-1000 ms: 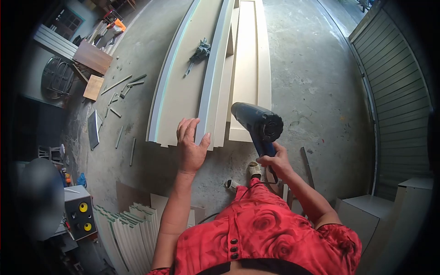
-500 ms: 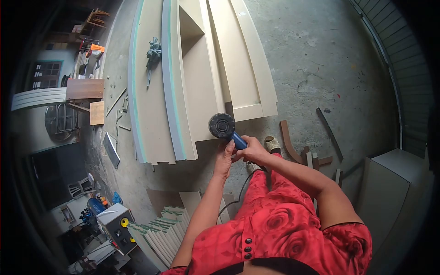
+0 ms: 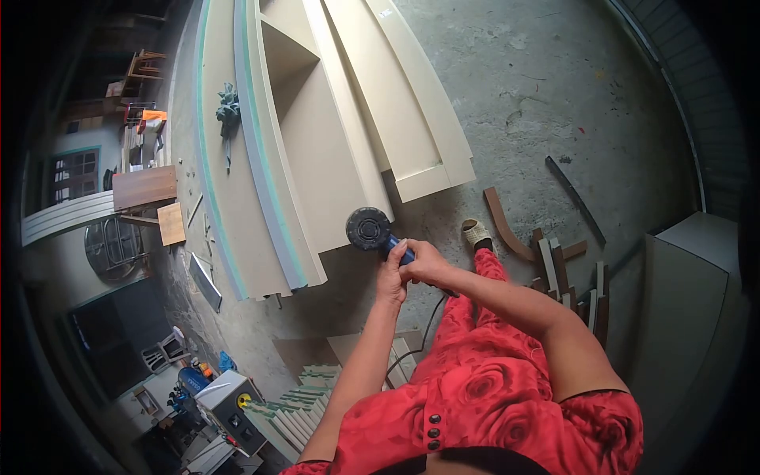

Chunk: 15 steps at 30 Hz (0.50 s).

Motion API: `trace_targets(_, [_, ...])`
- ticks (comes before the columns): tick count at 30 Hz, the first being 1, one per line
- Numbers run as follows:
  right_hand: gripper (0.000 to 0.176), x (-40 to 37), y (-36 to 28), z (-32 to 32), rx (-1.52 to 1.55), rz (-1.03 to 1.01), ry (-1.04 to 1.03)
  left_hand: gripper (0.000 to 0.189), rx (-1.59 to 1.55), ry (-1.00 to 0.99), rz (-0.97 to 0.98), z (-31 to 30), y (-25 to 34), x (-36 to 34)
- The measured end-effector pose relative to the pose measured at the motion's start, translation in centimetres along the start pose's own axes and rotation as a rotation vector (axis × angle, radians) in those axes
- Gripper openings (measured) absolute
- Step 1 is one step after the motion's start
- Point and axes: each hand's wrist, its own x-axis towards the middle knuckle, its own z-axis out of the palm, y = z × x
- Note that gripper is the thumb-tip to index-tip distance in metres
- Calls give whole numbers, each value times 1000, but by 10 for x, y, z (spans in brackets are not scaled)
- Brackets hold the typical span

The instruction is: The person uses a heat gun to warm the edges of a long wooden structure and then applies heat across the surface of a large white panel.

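- While both hands close round its blue handle, the heat gun [image 3: 370, 229] sits just beyond the knuckles, its round dark rear end towards the camera and its barrel pointing away at the boards.
- Left hand [image 3: 389, 279]: fingers wrapped on the handle from the left side, holding it.
- Right hand [image 3: 426, 265]: clamped over the same handle from the right, touching the left hand.
- Power cord [image 3: 428, 315]: drops from under the hands, down past the red dress [image 3: 475, 396].
- Cream cabinet panel [image 3: 324, 182]: its near end lies directly ahead of the gun. I cannot tell whether the nozzle touches it.
- Green-edged board [image 3: 265, 198]: left of the hands, running away alongside the panel. A dark rag [image 3: 228, 107] lies on it far ahead.
- Sandalled foot [image 3: 476, 234]: just right of the hands, with a curved brown offcut [image 3: 503, 226] beside it on the concrete floor [image 3: 538, 103].
- Stacked cream panels [image 3: 305, 404]: below and left of the hands.
- Judgement: the step in hand looks like lining the gun up on the panel's near end.
- Judgement: a move along that edge would call for a steady two-handed grip, a level barrel and a cord kept clear of the foot.
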Motion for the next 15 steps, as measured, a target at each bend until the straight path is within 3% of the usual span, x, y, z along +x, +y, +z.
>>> trace_targets(15, [52, 9, 18, 0, 30, -51, -33, 27, -24, -11, -33, -6, -10, 7])
